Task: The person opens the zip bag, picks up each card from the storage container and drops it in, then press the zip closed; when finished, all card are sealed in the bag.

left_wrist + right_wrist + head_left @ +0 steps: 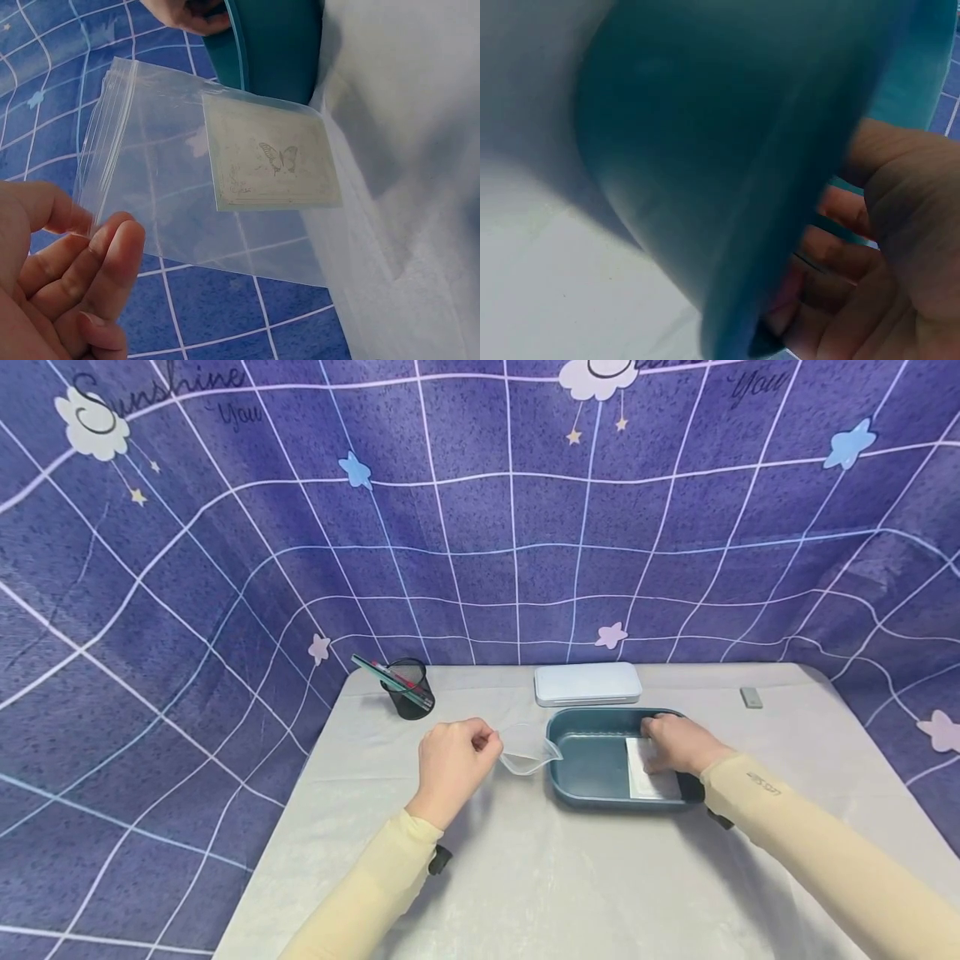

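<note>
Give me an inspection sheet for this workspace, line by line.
Surface: table under a pale grey cloth.
Job's things: clear zip bag with a butterfly label; teal tray holding white sheets.
Clutter: black mesh pen cup, pale blue lidded box, small grey block.
Hands: left hand pinches the bag; right hand reaches into the tray onto the sheets.
Cables: nothing seen.
Surroundings: purple grid backdrop with stars and clouds.

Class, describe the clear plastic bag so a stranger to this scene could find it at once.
Start at the grey table and find the teal tray. Just left of its rim, the left hand pinches the clear zip bag. It alone is see-through, bearing a pale butterfly label.
</note>
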Motion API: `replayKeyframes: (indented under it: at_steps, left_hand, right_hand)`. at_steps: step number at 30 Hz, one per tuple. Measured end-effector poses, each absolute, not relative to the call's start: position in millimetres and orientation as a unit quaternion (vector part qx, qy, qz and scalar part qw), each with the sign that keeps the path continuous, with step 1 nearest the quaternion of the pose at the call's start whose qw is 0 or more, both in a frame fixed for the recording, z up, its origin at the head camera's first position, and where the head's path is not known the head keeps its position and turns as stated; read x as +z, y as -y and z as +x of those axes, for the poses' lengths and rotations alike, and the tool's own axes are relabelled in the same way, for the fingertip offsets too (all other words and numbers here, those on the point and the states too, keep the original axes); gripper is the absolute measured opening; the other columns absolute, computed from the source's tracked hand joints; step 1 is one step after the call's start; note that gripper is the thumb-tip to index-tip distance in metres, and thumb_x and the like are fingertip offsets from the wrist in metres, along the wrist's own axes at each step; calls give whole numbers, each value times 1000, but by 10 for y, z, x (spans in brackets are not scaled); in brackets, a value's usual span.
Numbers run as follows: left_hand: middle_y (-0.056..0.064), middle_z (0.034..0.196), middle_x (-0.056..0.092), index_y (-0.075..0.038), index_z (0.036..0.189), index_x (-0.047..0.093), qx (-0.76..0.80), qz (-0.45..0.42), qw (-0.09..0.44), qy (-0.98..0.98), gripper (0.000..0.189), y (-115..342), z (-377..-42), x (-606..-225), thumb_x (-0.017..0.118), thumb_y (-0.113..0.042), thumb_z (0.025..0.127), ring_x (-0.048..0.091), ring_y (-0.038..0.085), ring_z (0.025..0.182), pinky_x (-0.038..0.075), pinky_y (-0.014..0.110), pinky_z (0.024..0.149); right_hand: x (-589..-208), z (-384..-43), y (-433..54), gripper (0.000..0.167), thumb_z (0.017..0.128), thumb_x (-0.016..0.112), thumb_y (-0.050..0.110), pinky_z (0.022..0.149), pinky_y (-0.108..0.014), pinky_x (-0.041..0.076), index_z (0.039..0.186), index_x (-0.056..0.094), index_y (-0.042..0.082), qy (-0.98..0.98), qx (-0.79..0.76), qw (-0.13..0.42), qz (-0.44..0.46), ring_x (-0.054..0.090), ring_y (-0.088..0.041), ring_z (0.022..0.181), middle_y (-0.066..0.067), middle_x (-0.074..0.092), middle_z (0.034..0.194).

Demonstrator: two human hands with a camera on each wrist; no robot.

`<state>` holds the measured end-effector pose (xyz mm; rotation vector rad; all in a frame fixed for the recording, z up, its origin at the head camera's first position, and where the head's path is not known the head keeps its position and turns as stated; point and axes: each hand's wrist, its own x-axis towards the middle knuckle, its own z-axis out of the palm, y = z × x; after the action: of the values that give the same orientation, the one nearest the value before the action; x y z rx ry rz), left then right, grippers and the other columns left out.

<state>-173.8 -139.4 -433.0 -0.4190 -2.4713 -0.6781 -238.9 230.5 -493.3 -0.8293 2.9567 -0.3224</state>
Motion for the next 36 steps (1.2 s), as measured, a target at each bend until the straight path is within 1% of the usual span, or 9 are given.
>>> replayKeyframes:
  at_steps: [5, 11, 16, 20, 24, 28, 32, 36]
  left_hand:
    - [-16, 61, 65, -22, 68, 75, -253, -156, 272, 915, 14, 1400, -1748, -4330, 70, -17, 80, 59, 7, 53, 45, 35, 53]
    - [-15, 60, 65, -21, 68, 75, -255, -154, 273, 915, 14, 1407, -1737, -4318, 70, -17, 80, 59, 7, 53, 45, 35, 53]
    - [-16, 60, 65, -22, 69, 76, -255, -151, 271, 916, 14, 1411, -1736, -4312, 70, -17, 81, 59, 7, 53, 45, 34, 52]
    - [-15, 61, 66, -22, 70, 76, -256, -152, 275, 914, 13, 1422, -1744, -4310, 70, -18, 81, 59, 7, 54, 45, 35, 53]
    - [-16, 62, 66, -23, 70, 76, -253, -151, 274, 915, 13, 1435, -1749, -4315, 70, -19, 81, 60, 6, 55, 45, 34, 53]
    - [-15, 62, 66, -22, 70, 76, -253, -153, 278, 914, 12, 1442, -1748, -4320, 71, -19, 80, 60, 6, 55, 46, 34, 53]
    - [-15, 62, 66, -22, 71, 77, -255, -153, 279, 913, 12, 1436, -1747, -4318, 70, -20, 81, 60, 6, 55, 46, 35, 54]
    - [-15, 62, 66, -21, 71, 77, -255, -151, 272, 915, 13, 1426, -1752, -4323, 70, -19, 81, 60, 6, 55, 47, 35, 54]
  right_hand:
    - [-4862, -2359, -2279, 46, 65, 93, 14, 75, -56, 56, 98, 64, 2, -962, -102, 13, -252, 69, -38, 79, -12, 70, 86]
    - [-4743, -2314, -2281, 34, 73, 89, 12, 71, -57, 56, 98, 68, 1, -965, -96, -10, -245, 70, -39, 77, -13, 70, 91]
    - [-4664, -2293, -2313, 22, 78, 85, 9, 68, -56, 56, 94, 72, 3, -961, -83, -36, -260, 70, -39, 75, -10, 69, 87]
    - [-4588, -2272, -2336, 14, 79, 83, 7, 66, -52, 56, 86, 72, 9, -955, -98, -60, -275, 68, -31, 73, -5, 66, 83]
    - [-4507, -2237, -2357, 19, 78, 84, 6, 62, -50, 52, 77, 67, 14, -947, -115, -72, -291, 60, -23, 69, 0, 60, 78]
    - [-4435, -2186, -2343, 22, 76, 86, 7, 60, -49, 51, 75, 66, 16, -944, -110, -81, -301, 57, -21, 67, 3, 58, 76]
    - [-4369, -2122, -2283, 21, 76, 87, 9, 61, -50, 52, 76, 67, 16, -937, -110, -102, -315, 60, -24, 67, 4, 60, 76]
    - [-4311, -2058, -2197, 18, 75, 84, 6, 65, -49, 53, 78, 69, 15, -922, -123, -149, -335, 62, -24, 70, 3, 63, 80]
